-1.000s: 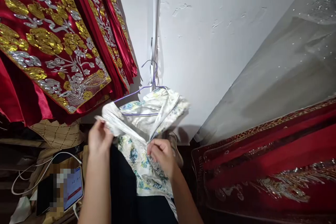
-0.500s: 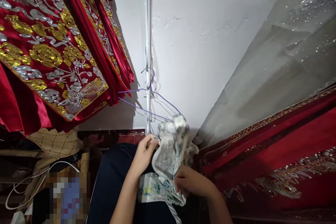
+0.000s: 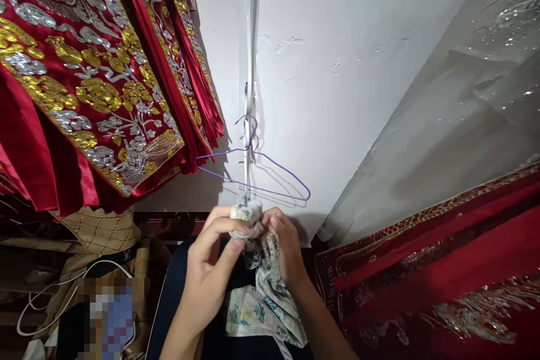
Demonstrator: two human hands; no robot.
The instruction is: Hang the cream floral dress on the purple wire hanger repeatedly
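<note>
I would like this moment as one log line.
left hand: holds floral garment | right hand: touches floral garment | purple hanger: hangs bare

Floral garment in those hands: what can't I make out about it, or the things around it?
All in the head view:
- Floral garment: full shape, hidden by its own folds and the left hand.
- Pixelated object, lower left: details, masked by blocks.
- Red embroidered cloth: top, cut off by the upper edge.
</note>
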